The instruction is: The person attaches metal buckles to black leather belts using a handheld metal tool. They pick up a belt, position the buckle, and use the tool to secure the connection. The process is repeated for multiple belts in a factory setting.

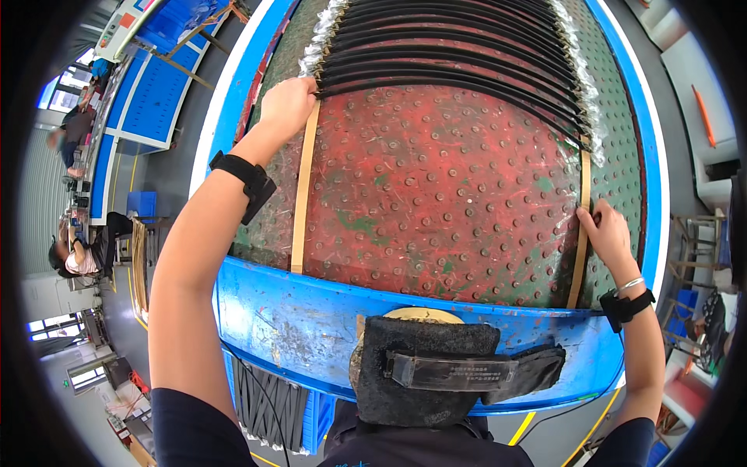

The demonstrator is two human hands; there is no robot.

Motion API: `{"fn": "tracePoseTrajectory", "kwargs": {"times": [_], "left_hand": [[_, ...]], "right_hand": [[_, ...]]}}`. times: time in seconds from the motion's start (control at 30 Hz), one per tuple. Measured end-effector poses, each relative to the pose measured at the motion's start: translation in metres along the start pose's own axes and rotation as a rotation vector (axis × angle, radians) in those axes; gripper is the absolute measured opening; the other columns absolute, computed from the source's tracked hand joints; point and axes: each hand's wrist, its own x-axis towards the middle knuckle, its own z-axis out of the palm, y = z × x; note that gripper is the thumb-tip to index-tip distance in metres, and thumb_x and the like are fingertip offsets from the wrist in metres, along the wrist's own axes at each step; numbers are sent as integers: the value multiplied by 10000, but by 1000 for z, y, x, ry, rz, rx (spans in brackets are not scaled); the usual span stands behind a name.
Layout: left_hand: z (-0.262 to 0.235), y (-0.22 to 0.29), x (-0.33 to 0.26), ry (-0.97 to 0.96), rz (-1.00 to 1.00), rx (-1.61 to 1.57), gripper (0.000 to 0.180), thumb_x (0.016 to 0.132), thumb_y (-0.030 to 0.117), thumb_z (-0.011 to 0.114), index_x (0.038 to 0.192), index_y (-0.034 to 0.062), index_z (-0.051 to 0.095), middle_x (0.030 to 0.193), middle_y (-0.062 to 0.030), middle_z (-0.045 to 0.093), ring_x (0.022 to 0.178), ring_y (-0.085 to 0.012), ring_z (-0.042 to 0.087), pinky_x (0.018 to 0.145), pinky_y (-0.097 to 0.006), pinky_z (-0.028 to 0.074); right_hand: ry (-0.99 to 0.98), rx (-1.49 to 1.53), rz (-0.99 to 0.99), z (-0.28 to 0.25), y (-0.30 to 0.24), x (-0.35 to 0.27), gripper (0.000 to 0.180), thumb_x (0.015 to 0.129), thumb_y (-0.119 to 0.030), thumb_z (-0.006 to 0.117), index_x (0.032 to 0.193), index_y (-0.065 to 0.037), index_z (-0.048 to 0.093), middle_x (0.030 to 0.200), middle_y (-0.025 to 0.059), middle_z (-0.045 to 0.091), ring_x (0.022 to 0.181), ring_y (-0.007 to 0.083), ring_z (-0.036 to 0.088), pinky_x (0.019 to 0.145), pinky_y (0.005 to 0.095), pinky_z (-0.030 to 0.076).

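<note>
1. Crookedness seems the main risk: black tubes lie in a row across the far part of the studded bench, and an uneven pull at one end could skew the nearest.
2. Dragging the right tan strip sideways might disturb the tube ends above it.
3. Left hand reaches far forward, arm extended, fingers curled at the nearest tube's left end; whether that grip pinches or merely presses, I cannot tell.
4. Right hand sits closer, angled inward, fingertips at the strip; its pinch is likewise unclear.
</note>
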Motion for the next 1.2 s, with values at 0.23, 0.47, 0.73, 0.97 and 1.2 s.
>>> {"fn": "tracePoseTrajectory", "kwargs": {"times": [0.23, 0.47, 0.73, 0.97, 1.2], "left_hand": [[9, 1, 3, 65, -6, 5, 147, 774, 148, 519, 851, 68, 615, 843, -142, 637, 833, -329, 613, 734, -449, 479], [15, -6, 7, 126, 47, -30, 151, 768, 148, 486, 828, 57, 591, 839, -170, 629, 812, -362, 609, 721, -477, 468], [10, -6, 3, 93, 14, -38, 132, 790, 148, 516, 861, 45, 559, 840, -182, 615, 819, -370, 589, 693, -470, 452], [7, 0, 3, 62, -48, -44, 130, 789, 150, 530, 868, 49, 551, 854, -179, 614, 830, -370, 585, 697, -461, 449], [9, -3, 3, 48, -59, -37, 132, 791, 156, 538, 869, 51, 556, 850, -183, 616, 832, -371, 588, 700, -467, 447]], "right_hand": [[-21, -23, 8, -5, 0, 0, 417, 807, -381, 616, 673, -10, 480, 579, 162, 543, 560, 342, 544, 523, 412, 409], [-65, -35, 70, -5, -6, -1, 430, 807, -425, 597, 685, -23, 507, 618, 168, 582, 630, 343, 589, 568, 425, 445], [-123, -29, 70, -16, -1, 7, 397, 826, -426, 567, 785, -32, 545, 670, 141, 606, 681, 334, 601, 615, 428, 459], [178, -71, -129, -31, -1, 44, 330, 813, -224, 597, 1100, -106, 484, 910, 140, 619, 774, 331, 614, 650, 429, 484], [134, -227, -226, -22, -9, 82, 250, 791, -167, 567, 1030, -95, 549, 887, 120, 612, 812, 321, 620, 680, 421, 504]]}}
